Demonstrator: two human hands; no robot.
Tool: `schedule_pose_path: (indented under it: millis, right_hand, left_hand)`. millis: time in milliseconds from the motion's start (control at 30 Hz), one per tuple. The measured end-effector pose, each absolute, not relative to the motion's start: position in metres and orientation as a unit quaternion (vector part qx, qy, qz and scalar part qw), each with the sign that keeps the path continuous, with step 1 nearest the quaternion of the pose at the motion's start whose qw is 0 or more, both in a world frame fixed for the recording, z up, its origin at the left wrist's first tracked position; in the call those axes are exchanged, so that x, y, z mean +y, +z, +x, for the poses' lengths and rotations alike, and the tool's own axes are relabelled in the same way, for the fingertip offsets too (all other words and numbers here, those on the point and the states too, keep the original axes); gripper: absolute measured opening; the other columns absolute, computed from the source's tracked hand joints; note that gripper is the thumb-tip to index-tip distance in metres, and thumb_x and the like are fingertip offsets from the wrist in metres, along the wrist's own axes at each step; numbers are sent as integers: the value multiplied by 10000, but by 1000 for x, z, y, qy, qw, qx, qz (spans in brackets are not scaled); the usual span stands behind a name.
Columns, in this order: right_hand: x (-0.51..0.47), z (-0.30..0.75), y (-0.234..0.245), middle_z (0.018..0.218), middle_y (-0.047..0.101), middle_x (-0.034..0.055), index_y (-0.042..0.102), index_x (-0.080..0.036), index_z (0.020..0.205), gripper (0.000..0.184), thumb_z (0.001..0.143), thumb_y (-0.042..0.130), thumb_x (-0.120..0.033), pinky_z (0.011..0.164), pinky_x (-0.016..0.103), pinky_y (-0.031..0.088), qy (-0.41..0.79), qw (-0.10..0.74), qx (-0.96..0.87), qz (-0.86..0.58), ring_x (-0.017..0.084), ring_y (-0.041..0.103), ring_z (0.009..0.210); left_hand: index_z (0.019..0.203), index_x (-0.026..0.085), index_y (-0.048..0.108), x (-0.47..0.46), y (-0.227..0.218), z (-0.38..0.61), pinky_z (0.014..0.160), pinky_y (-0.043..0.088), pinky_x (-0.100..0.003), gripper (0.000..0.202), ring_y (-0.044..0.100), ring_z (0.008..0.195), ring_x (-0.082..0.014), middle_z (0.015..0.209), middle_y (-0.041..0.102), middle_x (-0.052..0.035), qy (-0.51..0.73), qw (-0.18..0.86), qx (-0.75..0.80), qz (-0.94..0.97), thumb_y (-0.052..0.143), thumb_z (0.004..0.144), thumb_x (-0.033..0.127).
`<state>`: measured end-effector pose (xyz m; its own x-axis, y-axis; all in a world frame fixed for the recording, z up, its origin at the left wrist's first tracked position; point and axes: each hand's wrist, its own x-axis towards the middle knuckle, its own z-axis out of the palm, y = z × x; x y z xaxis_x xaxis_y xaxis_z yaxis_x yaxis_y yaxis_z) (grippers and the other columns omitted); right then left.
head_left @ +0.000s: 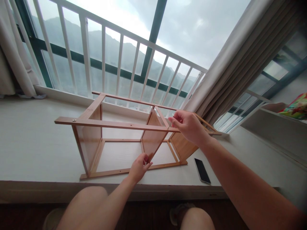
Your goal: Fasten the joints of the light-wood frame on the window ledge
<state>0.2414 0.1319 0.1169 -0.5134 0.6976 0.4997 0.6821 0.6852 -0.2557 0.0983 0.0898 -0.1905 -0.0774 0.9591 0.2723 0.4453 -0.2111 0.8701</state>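
Note:
A wooden shelf frame point(115, 125) lies on its side on the pale window ledge, with flat panels set between its long rails. My right hand point(188, 124) is closed in a pinch over the upper front rail, beside a small metal fitting point(168, 127) where the middle panel point(153, 139) meets it. What those fingers hold is too small to make out. Lower down, my left hand point(140, 167) is closed near the bottom edge of the middle panel, just above the lower front rail point(105, 173). A small pale bit shows between its fingers, its kind unclear.
A black phone point(202, 171) lies on the ledge point(35, 143) right of the frame. Behind stand a white railing point(120, 60) and window, with a grey curtain point(230, 60) at the right. My knees are below the ledge's front edge.

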Motion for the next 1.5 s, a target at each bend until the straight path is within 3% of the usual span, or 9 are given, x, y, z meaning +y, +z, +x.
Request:
schedule_pose_path:
  millis: [433, 833, 1067, 1167, 1367, 1500]
  right_hand:
    - [126, 241, 107, 630, 621, 14, 620, -176, 759, 318, 917, 526, -436, 577, 260, 383, 38, 377, -831, -408, 142, 527, 563]
    - [128, 249, 106, 738, 653, 35, 659, -173, 879, 276, 919, 544, -420, 656, 275, 460, 122, 343, -854, -371, 167, 612, 683]
    - [127, 251, 108, 726, 643, 27, 656, -178, 852, 287, 928, 524, -421, 640, 268, 427, 105, 314, -873, -358, 158, 576, 661]
    - [128, 251, 109, 674, 614, 10, 621, -180, 758, 298, 915, 542, -420, 598, 260, 385, 80, 309, -874, -367, 138, 524, 606]
    - [130, 242, 107, 566, 515, -32, 466, -197, 636, 344, 882, 580, -410, 548, 257, 320, 46, 338, -847, -407, 110, 409, 528]
    - [130, 238, 104, 555, 510, -33, 483, -195, 625, 350, 876, 582, -417, 544, 261, 309, 24, 362, -831, -421, 110, 407, 522]
  left_hand:
    - [823, 221, 469, 91, -191, 99, 667, 398, -279, 206, 499, 675, -139, 784, 534, 19, 470, 273, 567, 619, 603, 814, 378]
    - [814, 220, 475, 90, -190, 99, 665, 400, -275, 202, 505, 673, -137, 783, 546, 15, 472, 274, 567, 617, 595, 815, 382]
    - [811, 222, 466, 90, -189, 98, 666, 394, -277, 202, 503, 676, -140, 781, 540, 16, 472, 275, 564, 619, 593, 817, 379]
    - [813, 222, 463, 90, -189, 99, 668, 392, -278, 206, 504, 680, -142, 783, 539, 16, 469, 277, 566, 619, 590, 819, 384]
    - [812, 221, 460, 90, -189, 99, 665, 390, -276, 209, 507, 676, -139, 772, 539, 20, 470, 276, 566, 618, 596, 817, 380]
    - [816, 221, 464, 90, -189, 99, 674, 397, -283, 213, 512, 678, -142, 773, 539, 18, 471, 279, 565, 617, 596, 816, 388]
